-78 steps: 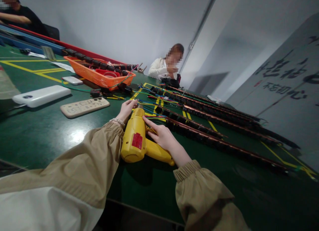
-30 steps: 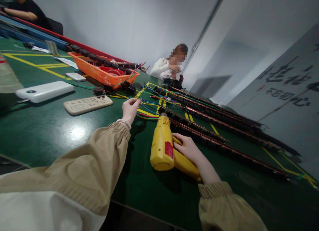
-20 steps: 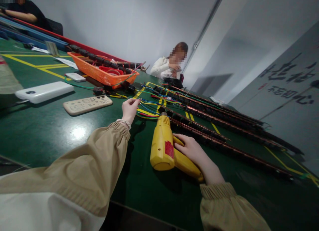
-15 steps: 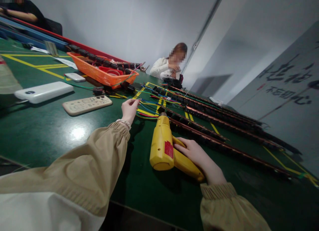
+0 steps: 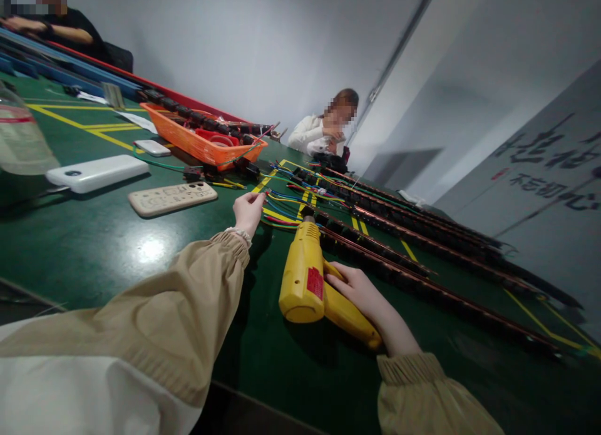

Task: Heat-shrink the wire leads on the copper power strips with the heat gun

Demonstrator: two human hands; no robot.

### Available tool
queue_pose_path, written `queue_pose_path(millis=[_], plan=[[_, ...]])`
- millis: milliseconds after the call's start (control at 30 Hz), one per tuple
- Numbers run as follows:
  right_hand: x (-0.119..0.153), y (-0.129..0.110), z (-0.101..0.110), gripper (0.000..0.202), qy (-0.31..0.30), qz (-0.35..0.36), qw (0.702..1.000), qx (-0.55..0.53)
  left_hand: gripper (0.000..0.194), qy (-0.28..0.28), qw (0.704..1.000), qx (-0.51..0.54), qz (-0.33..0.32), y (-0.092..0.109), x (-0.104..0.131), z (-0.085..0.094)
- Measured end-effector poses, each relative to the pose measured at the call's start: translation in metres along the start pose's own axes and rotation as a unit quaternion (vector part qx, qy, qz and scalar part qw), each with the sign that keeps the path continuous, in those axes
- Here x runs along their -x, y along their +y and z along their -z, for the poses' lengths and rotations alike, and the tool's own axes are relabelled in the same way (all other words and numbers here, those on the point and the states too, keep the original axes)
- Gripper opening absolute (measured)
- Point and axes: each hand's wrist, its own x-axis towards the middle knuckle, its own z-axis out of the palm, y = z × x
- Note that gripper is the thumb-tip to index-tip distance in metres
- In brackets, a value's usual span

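Observation:
My right hand (image 5: 354,288) is wrapped round the handle of a yellow heat gun (image 5: 303,275), whose nozzle points away from me toward coloured wires. Fingertips of my left hand (image 5: 248,211) are pinched at the ends of the coloured wires (image 5: 284,200), left of the nozzle; which wire they hold is too small to tell. Those wires run to long dark strips with copper-coloured edges (image 5: 399,256) lying across the green table (image 5: 263,353). A black connector-like piece (image 5: 307,211) sits just beyond the nozzle.
An orange basket (image 5: 201,148) with dark parts stands at the back left. Nearer are a phone in a beige case (image 5: 173,199), a white power bank (image 5: 98,173), a small white case (image 5: 153,148) and a bottle (image 5: 23,134). Two people sit beyond the table.
The whole view has shifted slightly, bringing the bottle further into sight at the left. Both hands keep their grips, and the heat gun's rear has moved slightly left.

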Motion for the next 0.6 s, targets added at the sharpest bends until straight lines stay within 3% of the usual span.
queue_pose_path(millis=[367, 600], plan=[[-0.015, -0.012, -0.01, 0.032, 0.003, 0.021, 1.0, -0.02, 0.031, 0.015, 0.999, -0.03, -0.012, -0.002, 0.002, -0.001], [-0.031, -0.017, -0.015, 0.024, 0.054, 0.083, 0.994, 0.035, 0.03, 0.012, 1.0, -0.017, -0.005, -0.001, 0.002, -0.002]])
